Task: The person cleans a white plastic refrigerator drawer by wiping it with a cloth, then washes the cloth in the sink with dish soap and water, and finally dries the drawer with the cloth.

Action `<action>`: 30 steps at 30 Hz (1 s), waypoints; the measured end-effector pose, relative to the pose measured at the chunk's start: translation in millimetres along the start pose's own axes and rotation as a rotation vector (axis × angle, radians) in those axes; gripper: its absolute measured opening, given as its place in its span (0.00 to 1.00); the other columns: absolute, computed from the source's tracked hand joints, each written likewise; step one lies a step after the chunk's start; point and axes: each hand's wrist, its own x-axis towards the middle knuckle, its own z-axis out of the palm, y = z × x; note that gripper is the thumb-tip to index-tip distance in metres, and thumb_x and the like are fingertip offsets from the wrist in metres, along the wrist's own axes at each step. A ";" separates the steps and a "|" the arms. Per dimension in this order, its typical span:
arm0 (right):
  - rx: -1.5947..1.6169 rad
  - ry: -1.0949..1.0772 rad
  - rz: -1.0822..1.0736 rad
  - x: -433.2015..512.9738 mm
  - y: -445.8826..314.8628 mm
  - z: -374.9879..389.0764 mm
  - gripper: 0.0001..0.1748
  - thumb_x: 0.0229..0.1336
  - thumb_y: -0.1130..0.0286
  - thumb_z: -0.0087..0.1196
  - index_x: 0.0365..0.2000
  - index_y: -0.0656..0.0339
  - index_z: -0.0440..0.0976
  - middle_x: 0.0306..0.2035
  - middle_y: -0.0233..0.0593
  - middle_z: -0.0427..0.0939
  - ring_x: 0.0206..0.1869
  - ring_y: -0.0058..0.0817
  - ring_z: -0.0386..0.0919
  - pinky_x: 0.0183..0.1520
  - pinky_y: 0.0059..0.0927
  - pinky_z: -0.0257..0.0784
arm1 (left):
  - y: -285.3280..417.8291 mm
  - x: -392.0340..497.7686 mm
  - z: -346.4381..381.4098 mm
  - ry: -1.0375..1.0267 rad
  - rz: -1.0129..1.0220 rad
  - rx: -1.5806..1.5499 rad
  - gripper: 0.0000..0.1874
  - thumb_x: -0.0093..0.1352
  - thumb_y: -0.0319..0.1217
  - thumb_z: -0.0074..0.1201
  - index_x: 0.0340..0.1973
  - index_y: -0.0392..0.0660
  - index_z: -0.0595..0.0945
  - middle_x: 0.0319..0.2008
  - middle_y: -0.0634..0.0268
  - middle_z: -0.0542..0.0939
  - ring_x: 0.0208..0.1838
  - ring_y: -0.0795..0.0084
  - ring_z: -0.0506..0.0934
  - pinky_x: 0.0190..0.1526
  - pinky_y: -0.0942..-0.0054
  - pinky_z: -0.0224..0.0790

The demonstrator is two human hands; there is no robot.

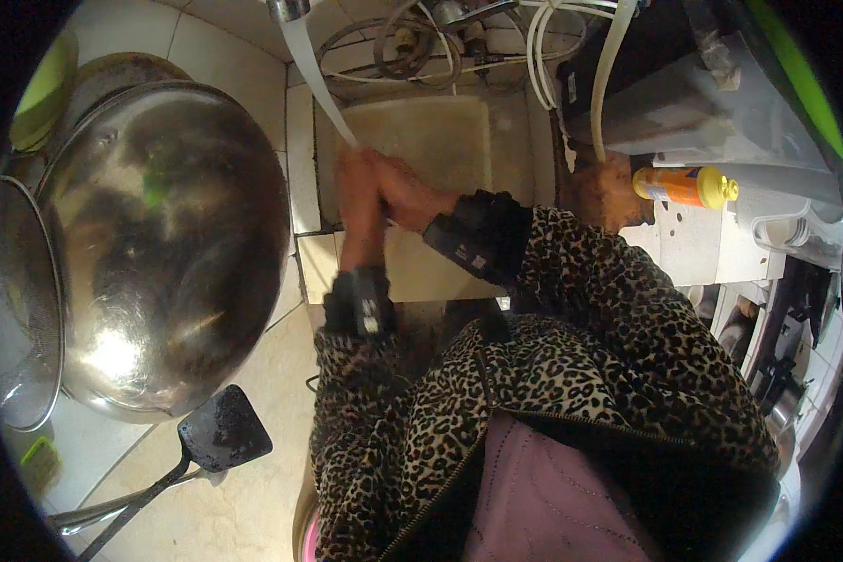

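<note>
Over a pale tiled sink basin (421,119), my left hand (358,186) and my right hand (411,193) are pressed together. From a metal tap (288,8), a whitish stream of water (319,81) falls onto them. The fingers overlap and blur, so I cannot tell how they are bent. No object shows between the palms. Dark cuffs with wristbands and leopard-print sleeves (604,281) cover both forearms.
To the left, a large metal bowl (168,253) leans by a mesh strainer (17,302). A black spatula (225,428) lies on the tiled counter (253,506). Coiled hoses (407,42) hang behind the basin. A yellow-orange bottle (678,186) is at right.
</note>
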 end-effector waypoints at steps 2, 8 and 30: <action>-0.182 0.067 0.091 11.0 11.9 3.4 0.27 0.71 0.48 0.41 0.55 0.59 0.69 0.51 0.32 0.74 0.51 0.24 0.70 0.54 0.31 0.68 | -3.5 14.2 -13.1 -0.017 0.101 -0.280 0.26 0.75 0.52 0.42 0.55 0.44 0.73 0.43 0.64 0.75 0.47 0.66 0.74 0.48 0.64 0.70; -0.894 -0.136 -0.391 36.9 -9.7 -29.6 0.29 0.70 0.53 0.44 0.62 0.61 0.65 0.59 0.35 0.69 0.57 0.27 0.69 0.59 0.31 0.65 | -17.5 17.0 -3.1 -0.212 -0.203 -0.988 0.18 0.73 0.44 0.48 0.48 0.42 0.77 0.44 0.62 0.79 0.51 0.66 0.76 0.54 0.63 0.70; -0.709 0.215 -0.333 -25.2 -128.2 -36.8 0.20 0.66 0.65 0.49 0.57 0.55 0.71 0.55 0.26 0.72 0.55 0.21 0.68 0.57 0.26 0.63 | -31.1 61.5 -33.3 0.020 -0.117 -0.558 0.11 0.70 0.34 0.49 0.41 0.39 0.74 0.27 0.62 0.71 0.26 0.71 0.69 0.26 0.70 0.64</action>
